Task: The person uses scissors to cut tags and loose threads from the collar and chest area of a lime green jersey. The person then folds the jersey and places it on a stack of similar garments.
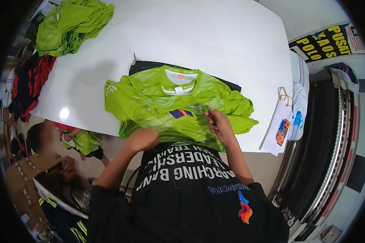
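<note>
A lime-green jersey [152, 106] lies spread before me, its collar away from me and a purple and orange print on its chest. Part of the cloth is bunched up in folds below the neckline. My right hand [221, 124] is over the chest of the jersey, its fingers curled around a small dark tool [212, 117], mostly hidden, perhaps thread snips. Blurred by motion, my left hand [143, 138] is at the jersey's near edge; its grip does not show. Dark folded cloth [234, 86] sticks out from under the jersey.
Green jerseys are piled [76, 24] at the white table's [185, 33] far left corner, near dark and red garments [32, 85]. A paper bag [276, 124] is at the right edge. Another person [74, 136] holds green cloth at left. A large roller machine [319, 152] stands at right.
</note>
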Demonstrator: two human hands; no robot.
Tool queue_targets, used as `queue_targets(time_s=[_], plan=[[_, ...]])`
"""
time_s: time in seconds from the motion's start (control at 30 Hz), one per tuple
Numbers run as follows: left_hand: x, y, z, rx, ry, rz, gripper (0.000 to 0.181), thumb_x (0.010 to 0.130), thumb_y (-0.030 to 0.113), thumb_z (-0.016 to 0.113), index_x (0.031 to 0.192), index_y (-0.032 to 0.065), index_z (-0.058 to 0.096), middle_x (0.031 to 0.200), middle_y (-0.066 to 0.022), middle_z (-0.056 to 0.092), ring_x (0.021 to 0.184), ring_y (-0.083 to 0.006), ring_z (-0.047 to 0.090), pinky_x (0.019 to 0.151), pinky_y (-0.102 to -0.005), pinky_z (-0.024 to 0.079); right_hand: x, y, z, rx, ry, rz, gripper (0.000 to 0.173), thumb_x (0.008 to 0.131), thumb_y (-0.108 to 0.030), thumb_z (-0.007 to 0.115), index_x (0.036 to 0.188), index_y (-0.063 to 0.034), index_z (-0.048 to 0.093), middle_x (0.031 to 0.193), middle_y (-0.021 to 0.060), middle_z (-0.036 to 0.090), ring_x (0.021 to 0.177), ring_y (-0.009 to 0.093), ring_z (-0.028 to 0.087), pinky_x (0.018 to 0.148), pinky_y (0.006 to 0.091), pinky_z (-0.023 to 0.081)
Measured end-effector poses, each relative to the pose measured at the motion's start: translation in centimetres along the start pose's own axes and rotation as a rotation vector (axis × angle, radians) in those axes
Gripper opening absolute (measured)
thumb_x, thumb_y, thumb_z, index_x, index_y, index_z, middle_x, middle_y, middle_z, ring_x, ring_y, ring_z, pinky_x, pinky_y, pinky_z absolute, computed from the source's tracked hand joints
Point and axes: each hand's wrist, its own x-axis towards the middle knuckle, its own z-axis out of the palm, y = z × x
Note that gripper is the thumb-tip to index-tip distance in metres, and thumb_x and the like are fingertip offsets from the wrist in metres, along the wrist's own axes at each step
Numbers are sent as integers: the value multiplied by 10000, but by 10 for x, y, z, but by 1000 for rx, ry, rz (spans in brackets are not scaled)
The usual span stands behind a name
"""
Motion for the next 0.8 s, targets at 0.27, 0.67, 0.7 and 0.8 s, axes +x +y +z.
queue_targets(time_s=[0.27, 0.67, 0.7, 0.8], plan=[[4, -37, -16, -208, 1022, -18, 344, 917, 116, 810, 1250, 136, 728, 1376, -104, 675, 1361, -381, 558, 1119, -504, 439, 47, 15, -44, -952, 268, -784, 314, 950, -45, 783, 1262, -41, 753, 1182, 114, 741, 962, 264, 732, 846, 386, 589], [-6, -89, -30, -78, 1182, 140, 255, 849, 11, 778, 1072, 134, 773, 1124, -45, 695, 1148, -281, 656, 1121, -481, 387, 48, 29, -70, -1197, 500, -754, 242, 972, -96, 795, 1213, -100, 786, 1217, 101, 691, 927, 334, 762, 799, 435, 604], [-10, -89, -27, -70, 1183, 135, 257, 836, 2, 778, 1059, 129, 769, 1092, -42, 690, 1125, -276, 661, 1116, -479, 391, 48, 32, -71, -1179, 545, -735, 225, 976, -99, 793, 1201, -102, 791, 1228, 101, 688, 935, 338, 761, 797, 439, 603], [-20, -94, -15, -36, 1130, 133, 269, 815, -17, 782, 1044, 123, 759, 1056, -41, 676, 1113, -270, 664, 1113, -477, 401, 43, 34, -77, -1208, 558, -912, 262, 996, -78, 771, 1257, -100, 788, 1260, 123, 674, 930, 321, 753, 780, 416, 593]])
